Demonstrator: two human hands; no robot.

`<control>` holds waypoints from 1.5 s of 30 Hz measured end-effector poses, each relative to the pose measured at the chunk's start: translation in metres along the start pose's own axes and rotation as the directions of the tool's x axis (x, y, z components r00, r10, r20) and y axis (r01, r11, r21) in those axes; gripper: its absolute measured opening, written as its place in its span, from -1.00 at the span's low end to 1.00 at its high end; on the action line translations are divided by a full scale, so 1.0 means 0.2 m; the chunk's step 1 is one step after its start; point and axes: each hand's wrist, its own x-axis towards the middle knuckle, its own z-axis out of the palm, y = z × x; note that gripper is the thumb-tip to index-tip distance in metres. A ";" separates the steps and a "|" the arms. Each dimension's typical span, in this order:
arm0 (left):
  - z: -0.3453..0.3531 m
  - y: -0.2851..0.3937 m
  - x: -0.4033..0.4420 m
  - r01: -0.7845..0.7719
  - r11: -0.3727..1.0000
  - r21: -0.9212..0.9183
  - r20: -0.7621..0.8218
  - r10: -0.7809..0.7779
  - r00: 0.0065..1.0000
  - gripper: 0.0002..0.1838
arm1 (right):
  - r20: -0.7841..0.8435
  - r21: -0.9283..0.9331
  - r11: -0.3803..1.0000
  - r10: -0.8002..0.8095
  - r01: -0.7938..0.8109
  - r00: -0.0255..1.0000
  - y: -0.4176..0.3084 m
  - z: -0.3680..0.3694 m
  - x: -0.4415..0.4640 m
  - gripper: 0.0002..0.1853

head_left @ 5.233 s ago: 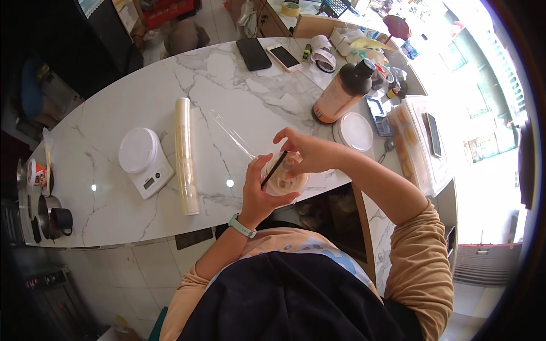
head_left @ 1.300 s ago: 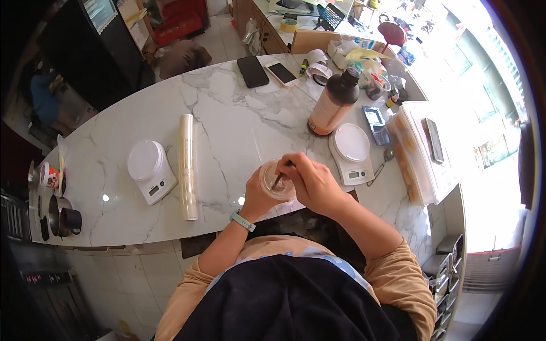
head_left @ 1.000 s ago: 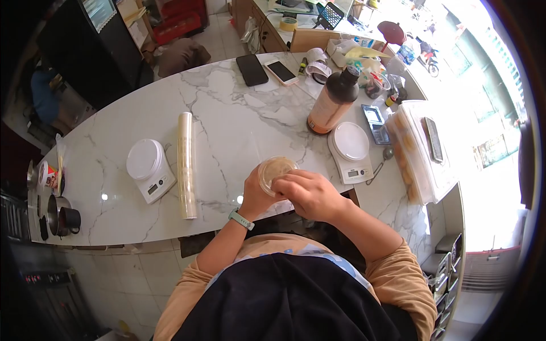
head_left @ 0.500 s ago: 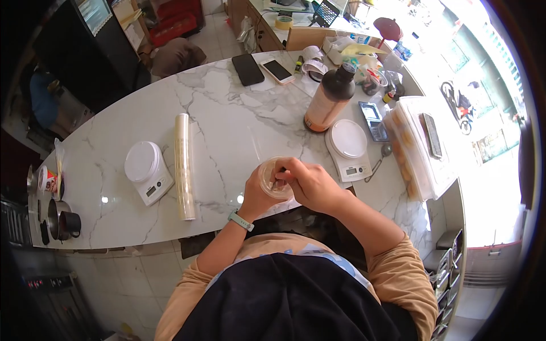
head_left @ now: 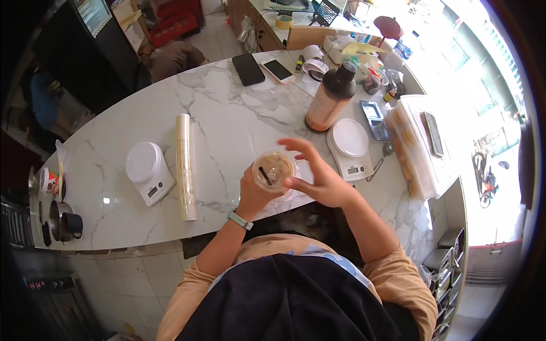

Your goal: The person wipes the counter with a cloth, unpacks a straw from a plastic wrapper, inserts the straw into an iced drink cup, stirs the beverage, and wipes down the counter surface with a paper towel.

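Note:
A clear plastic cup (head_left: 282, 181) with pale brown contents stands within the grip of my left hand (head_left: 254, 195), in front of my body at the counter's near edge. Inside it leans a short dark stick or straw (head_left: 264, 174); which of the two I cannot tell. My right hand (head_left: 325, 183) is at the cup's right side with fingers spread, its thumb at or close to the rim. To the right of that hand is a white kitchen scale (head_left: 349, 140), and a large brown bottle (head_left: 326, 102) with an orange label stands behind it.
On the marble counter (head_left: 227, 122), a roll of clear film (head_left: 185, 165) and a second scale (head_left: 149, 170) lie to the left. A lidded plastic box (head_left: 418, 150) stands far right. Two phones (head_left: 248, 69) rest at the back edge. Beyond the counter a person (head_left: 177, 58) bends down.
My right hand has come out of the cup's mouth, letting go of the dark stick or straw, and its fingers have opened to the right. The cup remains in my left hand.

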 end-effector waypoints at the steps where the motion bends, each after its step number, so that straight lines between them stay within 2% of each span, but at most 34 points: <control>1: 0.00 -0.01 0.02 0.003 0.999 -0.049 -0.033 -0.005 0.999 -0.29 | -0.064 0.114 0.991 0.076 -0.068 0.995 0.08 -0.02 -0.05 -0.18; 2: -0.03 0.03 0.04 0.006 1.000 -0.022 -0.041 -0.007 0.999 -0.28 | -0.117 0.230 0.964 0.160 -0.130 0.980 0.15 -0.01 -0.09 -0.08; 5: -0.08 0.14 0.11 0.081 0.965 -0.248 0.023 -0.077 0.997 -0.30 | -0.130 0.376 0.894 0.311 -0.243 0.942 0.31 0.17 -0.16 -0.06; 6: -0.09 0.17 0.13 0.059 0.971 -0.230 0.025 -0.055 0.998 -0.31 | -0.171 0.595 0.770 0.401 -0.230 0.900 0.33 0.26 -0.14 -0.30; 9: -0.16 0.26 0.22 0.022 0.977 -0.211 0.026 -0.017 1.000 -0.34 | -0.237 0.204 0.955 0.263 -0.217 0.935 0.46 0.29 -0.15 -0.53; 10: -0.18 0.28 0.25 0.035 0.971 -0.237 0.027 -0.029 0.999 -0.35 | -0.296 0.081 0.966 0.260 -0.247 0.919 0.44 0.27 -0.14 -0.67; 13: -0.25 0.42 0.33 0.050 0.938 -0.344 0.040 -0.039 0.998 -0.40 | -0.340 -0.117 0.944 0.255 -0.309 0.905 0.55 0.24 -0.14 -0.70; 14: -0.26 0.47 0.36 0.067 0.910 -0.409 0.049 -0.052 0.997 -0.42 | -0.303 -0.124 0.964 0.191 -0.237 0.934 0.55 0.21 -0.14 -0.69; 15: -0.28 0.51 0.38 0.081 0.879 -0.470 0.056 -0.062 0.997 -0.43 | -0.352 -0.232 0.957 0.083 -0.172 0.932 0.54 0.17 -0.12 -0.69; 17: -0.32 0.57 0.41 0.069 0.897 -0.436 0.082 -0.037 0.996 -0.45 | -0.406 -0.443 0.894 -0.138 -0.062 0.903 0.47 0.06 -0.07 -0.67; 19: -0.32 0.63 0.44 0.052 0.907 -0.417 0.098 -0.011 0.995 -0.45 | -0.469 -0.117 0.991 -0.109 0.061 0.876 0.25 -0.12 0.02 -0.62; 21: -0.31 0.68 0.45 0.063 0.902 -0.426 0.108 -0.018 0.994 -0.44 | -0.453 0.188 0.973 -0.037 0.136 0.891 0.00 -0.21 0.09 -0.60; 23: -0.28 0.71 0.46 0.061 0.915 -0.400 0.117 -0.015 0.993 -0.43 | -0.440 -0.160 0.955 -0.296 0.250 0.848 -0.29 -0.29 0.14 -0.58; 25: -0.26 0.72 0.45 0.052 0.915 -0.400 0.140 0.005 0.990 -0.42 | -0.442 -0.314 0.877 -0.474 0.364 0.761 -0.45 -0.27 0.25 -0.67; 29: -0.23 0.74 0.47 -0.010 0.929 -0.369 0.132 0.063 0.989 -0.38 | -0.119 -0.412 0.838 -0.438 0.357 0.891 -0.54 -0.30 0.44 -0.73; 30: -0.25 0.75 0.48 0.075 0.929 -0.362 0.196 -0.003 0.981 -0.35 | -0.052 -0.419 0.828 -0.432 0.373 0.900 -0.56 -0.33 0.47 -0.77; 31: -0.26 0.78 0.49 0.086 0.926 -0.368 0.228 0.000 0.974 -0.35 | 0.016 -0.422 0.818 -0.424 0.391 0.905 -0.59 -0.35 0.49 -0.79; 32: -0.26 0.80 0.50 0.094 0.922 -0.375 0.257 0.006 0.966 -0.35 | 0.107 -0.449 0.826 -0.330 0.341 0.938 -0.63 -0.40 0.50 -0.74; 35: -0.27 0.84 0.49 0.129 0.906 -0.404 0.281 -0.011 0.960 -0.36 | 0.130 -0.560 0.810 -0.119 0.172 0.984 -0.69 -0.45 0.52 -0.66; 36: -0.27 0.84 0.48 0.141 0.899 -0.414 0.281 -0.022 0.960 -0.36 | 0.172 -0.508 0.817 -0.216 0.274 0.961 -0.67 -0.45 0.55 -0.59; 39: -0.28 0.85 0.48 0.094 0.911 -0.402 0.257 0.014 0.966 -0.37 | 0.144 -0.413 0.882 -0.185 0.229 0.972 -0.66 -0.46 0.53 -0.59; 42: -0.27 0.84 0.48 0.086 0.922 -0.378 0.232 0.005 0.973 -0.35 | 0.170 -0.421 0.858 -0.244 0.294 0.955 -0.68 -0.47 0.49 -0.60; 45: -0.26 0.78 0.48 0.012 0.954 -0.300 0.160 0.038 0.986 -0.33 | 0.194 -0.445 0.824 -0.294 0.351 0.936 -0.65 -0.41 0.51 -0.64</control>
